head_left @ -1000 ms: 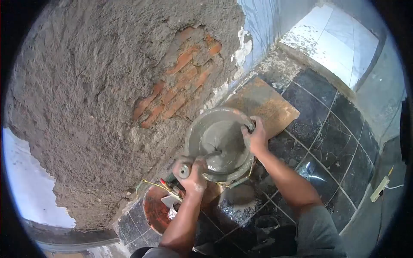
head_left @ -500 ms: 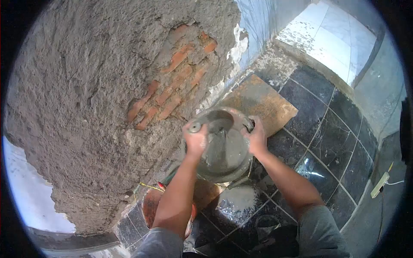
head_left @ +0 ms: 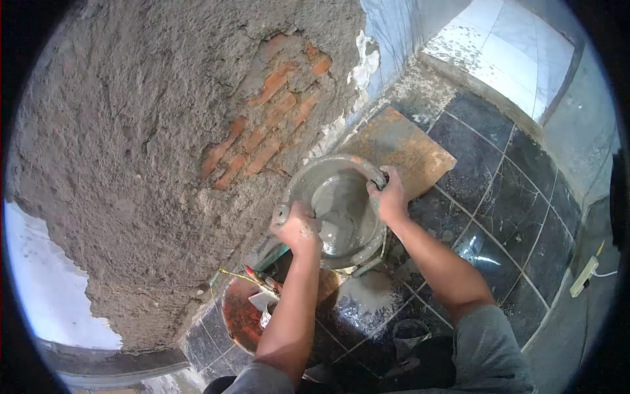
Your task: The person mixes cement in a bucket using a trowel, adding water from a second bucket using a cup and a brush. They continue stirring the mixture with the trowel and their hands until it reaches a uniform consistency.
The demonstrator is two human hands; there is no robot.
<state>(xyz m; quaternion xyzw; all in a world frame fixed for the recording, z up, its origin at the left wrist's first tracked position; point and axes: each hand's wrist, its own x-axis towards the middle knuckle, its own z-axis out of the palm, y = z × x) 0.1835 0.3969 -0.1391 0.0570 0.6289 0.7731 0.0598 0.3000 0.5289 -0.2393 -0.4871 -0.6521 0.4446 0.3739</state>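
My left hand (head_left: 296, 228) is closed round the left edge of a round, mortar-smeared bucket (head_left: 303, 182), beside a round knob-like lug. On the opposite side my right hand (head_left: 390, 196) grips the rim near another handle lug. Wet grey cement slurry (head_left: 350, 226) lies inside, smooth and shiny. The bucket looks tilted; whether its base touches the floor is hidden. Just behind it lies a stained brown board (head_left: 410, 148).
A rough plastered wall (head_left: 144, 131) with exposed bricks (head_left: 269, 128) rises on the left. Below the bucket stands a reddish container (head_left: 239, 308) with tools. Dark floor tiles (head_left: 512, 203) carry a wet cement patch (head_left: 367, 295). A power strip (head_left: 583, 277) lies far right.
My left hand has moved down a little and the right hand slightly up, so the bucket has turned and tilted. The slurry inside has shifted. More of the reddish container shows.
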